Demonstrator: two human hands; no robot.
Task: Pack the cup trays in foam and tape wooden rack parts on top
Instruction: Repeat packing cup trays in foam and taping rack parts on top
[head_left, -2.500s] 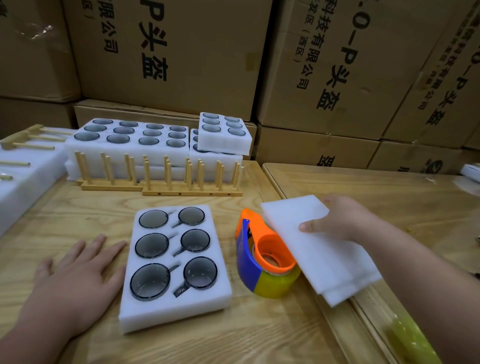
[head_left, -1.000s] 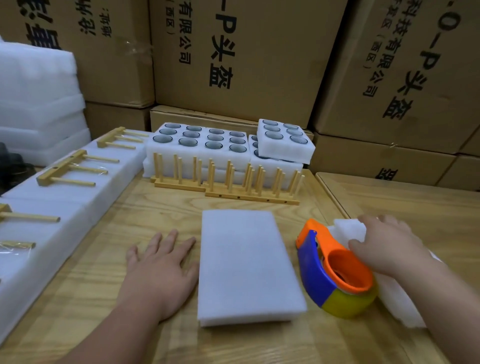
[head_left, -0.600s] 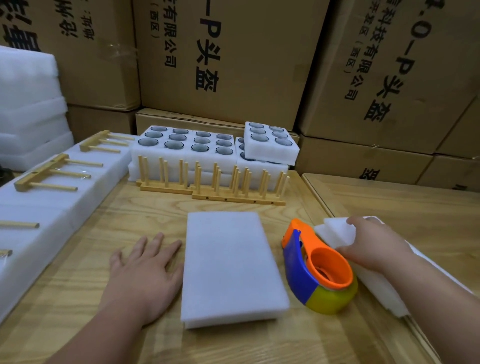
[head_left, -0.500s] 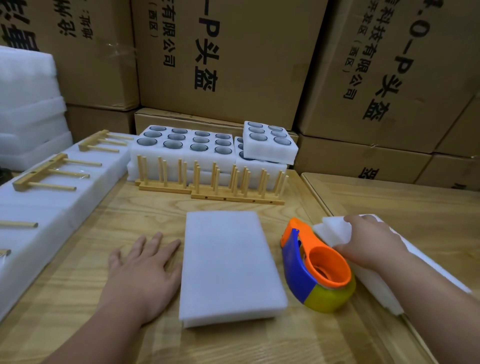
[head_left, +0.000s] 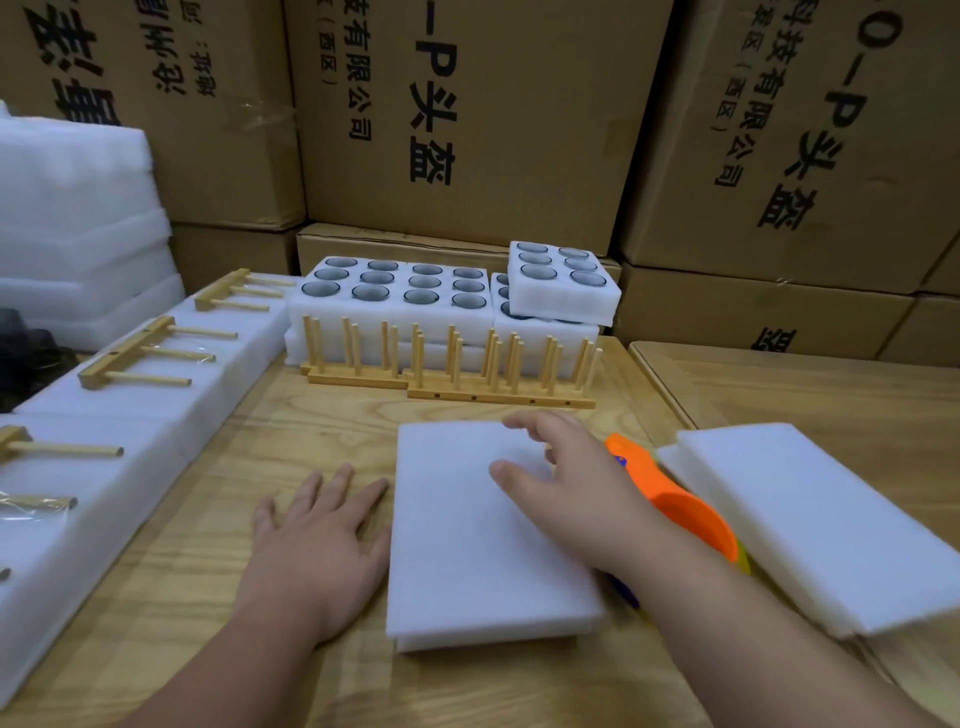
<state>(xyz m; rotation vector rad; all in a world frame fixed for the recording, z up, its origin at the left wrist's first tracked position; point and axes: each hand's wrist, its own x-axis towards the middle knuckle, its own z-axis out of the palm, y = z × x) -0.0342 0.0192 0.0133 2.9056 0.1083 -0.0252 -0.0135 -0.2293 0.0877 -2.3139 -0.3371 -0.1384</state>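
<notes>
At frame centre, the foam-covered tray (head_left: 483, 530) lies on the wooden table (head_left: 218, 519). The right hand (head_left: 566, 488) hovers over it, fingers loosely spread, holding nothing; the left hand (head_left: 317, 540) lies flat, touching its left edge.

Two bare hands and forearms, seen from above

The left hand (head_left: 317, 551) and right hand (head_left: 576, 499) carry no gloves, rings or watch. Both forearms are uncovered to the lower edge of the view, no sleeve showing on either. Fingernails are short and unpainted.
</notes>
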